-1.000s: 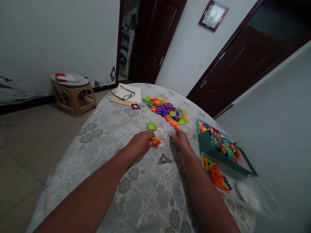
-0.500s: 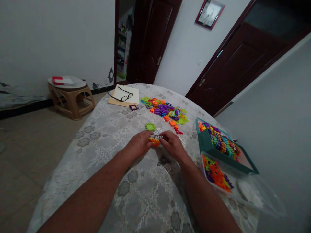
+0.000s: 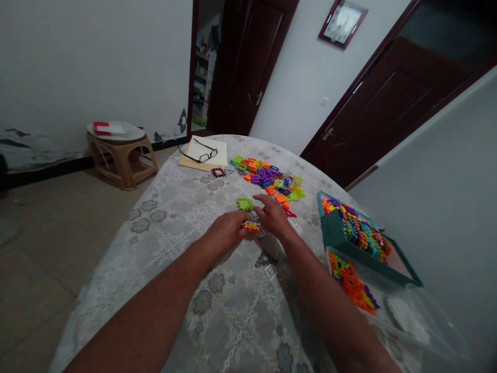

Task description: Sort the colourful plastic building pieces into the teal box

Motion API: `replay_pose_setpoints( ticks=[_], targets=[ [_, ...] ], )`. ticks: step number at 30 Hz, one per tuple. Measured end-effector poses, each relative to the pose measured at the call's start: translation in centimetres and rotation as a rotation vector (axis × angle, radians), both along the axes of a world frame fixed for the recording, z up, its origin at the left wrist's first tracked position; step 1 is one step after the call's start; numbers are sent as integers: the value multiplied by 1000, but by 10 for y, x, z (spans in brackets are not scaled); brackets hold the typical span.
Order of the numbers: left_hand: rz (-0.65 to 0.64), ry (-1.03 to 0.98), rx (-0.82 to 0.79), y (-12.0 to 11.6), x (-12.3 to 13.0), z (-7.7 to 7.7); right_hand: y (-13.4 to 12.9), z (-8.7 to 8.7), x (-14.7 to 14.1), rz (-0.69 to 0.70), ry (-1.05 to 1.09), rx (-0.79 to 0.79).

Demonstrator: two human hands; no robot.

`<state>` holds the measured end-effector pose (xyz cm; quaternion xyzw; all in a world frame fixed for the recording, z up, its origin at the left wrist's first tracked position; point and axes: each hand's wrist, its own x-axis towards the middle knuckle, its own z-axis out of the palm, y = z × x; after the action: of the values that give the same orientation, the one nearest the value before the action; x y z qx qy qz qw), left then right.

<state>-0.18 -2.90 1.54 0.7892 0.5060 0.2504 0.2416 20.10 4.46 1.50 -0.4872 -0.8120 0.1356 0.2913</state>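
My left hand (image 3: 226, 231) is closed on a small orange, yellow and grey toy-brick assembly (image 3: 252, 227), part of it hidden behind the fingers. My right hand (image 3: 273, 216) is just beyond and to the right of it, fingers apart, with nothing visible in them. One of its fingertips reaches toward a lime-green bumpy piece (image 3: 245, 204) lying flat on the tablecloth. Small white grid-like pieces (image 3: 271, 271) are scattered about both hands.
Farther back is a pile of coloured plastic pieces (image 3: 266, 177). Glasses (image 3: 204, 157) rest on papers (image 3: 219, 148) at the far left. To the right stand a green box (image 3: 336, 235) of linked pieces and a clear tub (image 3: 368, 311) with orange ones.
My right hand has let go of the assembly and moved up and away, its fingers spreading. My left hand still holds the assembly. The whole view has shifted slightly.
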Motion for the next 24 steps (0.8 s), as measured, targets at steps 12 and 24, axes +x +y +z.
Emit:
replay_pose_setpoints(
  ticks=[12, 24],
  targets=[
    [29, 74, -22, 0, -2, 5, 22, 7, -7, 50, -84, -163],
    [24, 78, -19, -1, -2, 5, -12, -4, 14, -116, 395, -436]
  ],
)
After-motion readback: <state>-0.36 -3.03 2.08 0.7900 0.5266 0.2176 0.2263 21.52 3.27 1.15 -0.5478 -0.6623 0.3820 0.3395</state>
